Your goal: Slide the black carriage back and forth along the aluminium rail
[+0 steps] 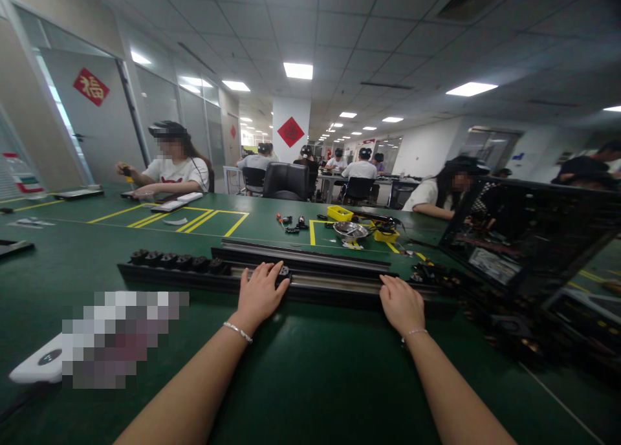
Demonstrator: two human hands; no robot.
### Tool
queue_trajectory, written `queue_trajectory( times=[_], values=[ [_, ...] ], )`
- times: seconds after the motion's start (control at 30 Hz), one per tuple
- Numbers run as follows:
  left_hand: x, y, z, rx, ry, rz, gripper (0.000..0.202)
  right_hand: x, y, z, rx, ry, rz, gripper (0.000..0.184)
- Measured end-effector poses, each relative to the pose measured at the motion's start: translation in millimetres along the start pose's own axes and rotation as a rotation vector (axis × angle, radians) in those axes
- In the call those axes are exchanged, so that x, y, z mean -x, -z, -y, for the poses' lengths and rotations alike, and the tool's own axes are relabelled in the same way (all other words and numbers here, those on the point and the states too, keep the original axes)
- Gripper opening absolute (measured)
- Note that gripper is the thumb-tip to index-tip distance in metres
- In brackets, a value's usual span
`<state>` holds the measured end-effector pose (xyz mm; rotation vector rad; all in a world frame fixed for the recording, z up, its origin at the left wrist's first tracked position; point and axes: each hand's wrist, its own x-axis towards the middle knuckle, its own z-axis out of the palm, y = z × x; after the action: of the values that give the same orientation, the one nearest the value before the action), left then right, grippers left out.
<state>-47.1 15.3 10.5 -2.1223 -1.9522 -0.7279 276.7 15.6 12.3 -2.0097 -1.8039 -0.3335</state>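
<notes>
A long black channel-shaped rail (334, 294) lies across the green table in front of me. Several small black blocks (183, 262) sit in a row in its left part. My left hand (257, 295) is at the rail's middle, its thumb and forefinger on either side of another small black block (283, 272) in the channel. Toward the rail's right end, my right hand (403, 304) grips the near edge, with the fingertips over the top. A second long dark rail (305, 255) lies parallel just behind.
On the left is a white device (36, 361), partly blurred out. A metal bowl (350, 231), a yellow bin (339, 213) and small tools (291, 223) stand farther back. A dark panel (509, 238) stands on the right among black parts. Co-workers sit across the table.
</notes>
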Motion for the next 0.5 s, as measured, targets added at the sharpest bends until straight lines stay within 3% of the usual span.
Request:
queue_trajectory(
  times=[0.5],
  values=[
    [4.2, -11.2, -2.1, -0.062, -0.023, -0.014, 0.058, 0.1, -3.1, -0.9, -0.013, 0.011, -0.037, 0.046]
  ],
)
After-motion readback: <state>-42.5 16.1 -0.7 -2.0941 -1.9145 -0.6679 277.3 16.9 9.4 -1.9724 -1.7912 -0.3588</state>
